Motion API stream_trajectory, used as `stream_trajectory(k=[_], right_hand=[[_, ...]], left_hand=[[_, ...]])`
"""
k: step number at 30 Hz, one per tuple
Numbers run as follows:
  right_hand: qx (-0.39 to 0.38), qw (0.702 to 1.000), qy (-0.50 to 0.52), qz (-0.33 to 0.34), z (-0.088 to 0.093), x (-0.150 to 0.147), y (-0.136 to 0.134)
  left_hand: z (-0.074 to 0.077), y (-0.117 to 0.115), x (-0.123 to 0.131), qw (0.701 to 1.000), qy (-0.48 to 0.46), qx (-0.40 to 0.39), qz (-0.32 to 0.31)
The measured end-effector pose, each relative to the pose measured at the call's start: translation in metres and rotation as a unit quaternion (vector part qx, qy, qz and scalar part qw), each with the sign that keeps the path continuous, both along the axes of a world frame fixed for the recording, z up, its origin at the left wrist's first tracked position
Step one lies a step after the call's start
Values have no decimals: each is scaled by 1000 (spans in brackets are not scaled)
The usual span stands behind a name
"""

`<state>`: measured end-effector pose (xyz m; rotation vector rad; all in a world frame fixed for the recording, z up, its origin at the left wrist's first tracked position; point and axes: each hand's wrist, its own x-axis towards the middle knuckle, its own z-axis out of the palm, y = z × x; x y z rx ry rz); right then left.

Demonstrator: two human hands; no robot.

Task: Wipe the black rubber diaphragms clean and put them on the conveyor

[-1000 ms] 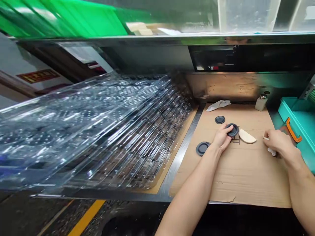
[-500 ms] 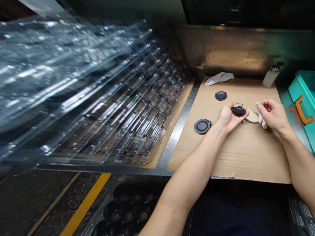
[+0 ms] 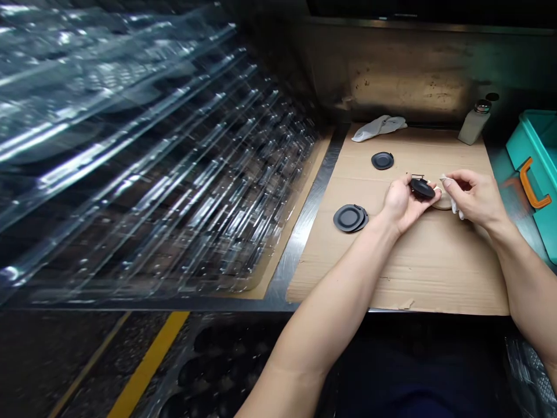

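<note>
My left hand (image 3: 402, 202) grips a round black disc (image 3: 421, 188), lifted just above the cardboard sheet (image 3: 413, 267). My right hand (image 3: 472, 196) is closed on a small white cloth (image 3: 456, 206), its fingertips almost touching the disc. A beige half-round piece (image 3: 442, 202) lies under and between the hands. Two more black discs lie on the cardboard: one (image 3: 382, 161) farther back, one (image 3: 350, 218) to the left of my left hand.
A tall stack of clear plastic trays (image 3: 143, 157) fills the left side. A crumpled grey cloth (image 3: 378, 126) and a small bottle (image 3: 473, 123) sit at the back. A teal bin with an orange handle (image 3: 534, 174) stands at the right edge.
My left hand picked the disc up off the cardboard and turned it. My right hand moved left with the cloth until it met the disc. The camera tilted down.
</note>
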<state>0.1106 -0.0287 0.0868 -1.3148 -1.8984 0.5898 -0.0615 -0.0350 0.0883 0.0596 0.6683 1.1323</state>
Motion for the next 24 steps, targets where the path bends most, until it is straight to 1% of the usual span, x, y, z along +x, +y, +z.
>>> stream_trajectory(k=[3, 5, 6, 8, 10, 12, 14, 21, 24], right_hand=[[60, 997, -57, 6, 0, -4, -3], [102, 991, -91, 4, -2, -6, -3], [118, 988, -105, 1, -4, -6, -2], [138, 982, -128, -4, -8, -6, 0], [146, 978, -150, -4, -11, -5, 2], [149, 976, -162, 3, -12, -5, 2], [155, 976, -155, 5, -12, -6, 1], [166, 979, -116, -10, -15, -12, -3], [174, 980, -98, -16, -18, -13, -2]], left_hand=[[-4, -6, 9, 998, 35, 47, 0], [-12, -9, 15, 990, 88, 107, -1], [-16, -10, 17, 981, 124, 147, -4], [-26, -11, 19, 954, 202, 223, -17], [-36, -9, 18, 927, 258, 269, -25], [-42, -7, 16, 918, 280, 280, -22], [-44, -6, 15, 918, 278, 281, -15], [-40, -11, 18, 917, 275, 289, 8], [-40, -11, 18, 915, 270, 299, 8]])
